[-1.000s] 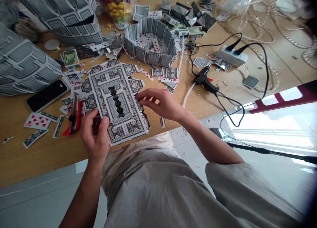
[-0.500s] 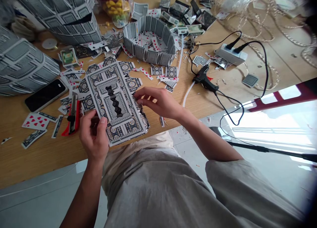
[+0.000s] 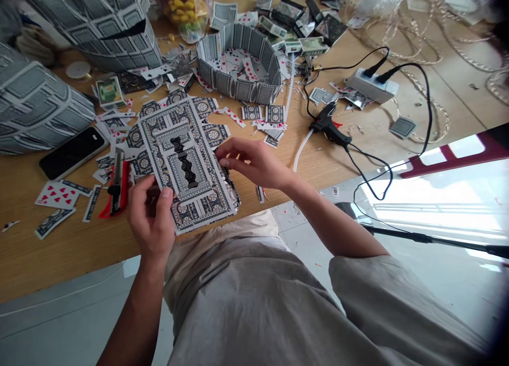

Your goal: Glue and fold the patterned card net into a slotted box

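Observation:
A rectangular panel made of patterned playing cards [image 3: 199, 209], with a dark scalloped strip [image 3: 185, 164] along its middle, lies tilted near the table's front edge. My left hand [image 3: 153, 215] grips its lower left edge, thumb on top and the other fingers partly hidden. At the panel's right side, my right hand [image 3: 254, 162] has its fingers bent at the edge; the fingertips are partly hidden, and what they touch cannot be made out. Patterned cards stick out around the panel's upper and left sides. A red cutter [image 3: 116, 188] lies just left of my left hand.
A phone [image 3: 73, 153] and large card-covered forms [image 3: 35, 101] stand left. Behind the panel is a card-walled ring [image 3: 254, 90]. A glue gun [image 3: 332, 130], its cables and a power strip [image 3: 371, 86] lie right. Scraps and small boxes litter the table [image 3: 51, 254].

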`<state>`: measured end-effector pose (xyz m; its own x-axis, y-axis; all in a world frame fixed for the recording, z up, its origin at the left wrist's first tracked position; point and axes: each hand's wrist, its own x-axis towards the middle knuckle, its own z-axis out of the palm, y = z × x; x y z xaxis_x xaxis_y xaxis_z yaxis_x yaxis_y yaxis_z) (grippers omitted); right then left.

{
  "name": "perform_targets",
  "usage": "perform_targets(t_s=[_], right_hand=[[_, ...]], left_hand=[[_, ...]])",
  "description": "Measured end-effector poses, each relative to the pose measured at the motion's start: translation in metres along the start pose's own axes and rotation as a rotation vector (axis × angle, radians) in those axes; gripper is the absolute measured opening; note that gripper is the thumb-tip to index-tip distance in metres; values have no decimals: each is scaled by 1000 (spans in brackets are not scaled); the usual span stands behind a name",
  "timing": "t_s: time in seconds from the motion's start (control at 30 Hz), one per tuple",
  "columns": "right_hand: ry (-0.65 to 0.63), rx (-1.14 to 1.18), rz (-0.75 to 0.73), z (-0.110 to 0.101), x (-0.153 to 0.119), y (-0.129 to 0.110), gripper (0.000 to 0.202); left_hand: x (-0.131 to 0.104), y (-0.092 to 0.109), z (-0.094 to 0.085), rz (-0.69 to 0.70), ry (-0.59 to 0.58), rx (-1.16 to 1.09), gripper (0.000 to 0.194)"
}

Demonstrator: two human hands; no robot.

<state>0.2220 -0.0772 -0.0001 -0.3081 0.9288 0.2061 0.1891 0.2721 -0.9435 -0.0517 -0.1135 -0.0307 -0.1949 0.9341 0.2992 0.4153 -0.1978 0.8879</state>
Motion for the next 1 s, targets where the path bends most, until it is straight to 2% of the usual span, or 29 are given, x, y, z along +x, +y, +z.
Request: perform_targets(t_s=[0.13,0.3,0.73,1.0], right_hand=[[-1,37,9,1,1,0,16],[6,-25,9,1,2,0,12],[20,10,-30,1,0,6,12],[43,-11,27,0,-2,5,14]], left_hand=[[-1,3,1,21,7,3,39],[-1,7,2,24,23,-9,37],[0,5,0,14,-8,28,39],[1,0,-3,14,-14,52,43]])
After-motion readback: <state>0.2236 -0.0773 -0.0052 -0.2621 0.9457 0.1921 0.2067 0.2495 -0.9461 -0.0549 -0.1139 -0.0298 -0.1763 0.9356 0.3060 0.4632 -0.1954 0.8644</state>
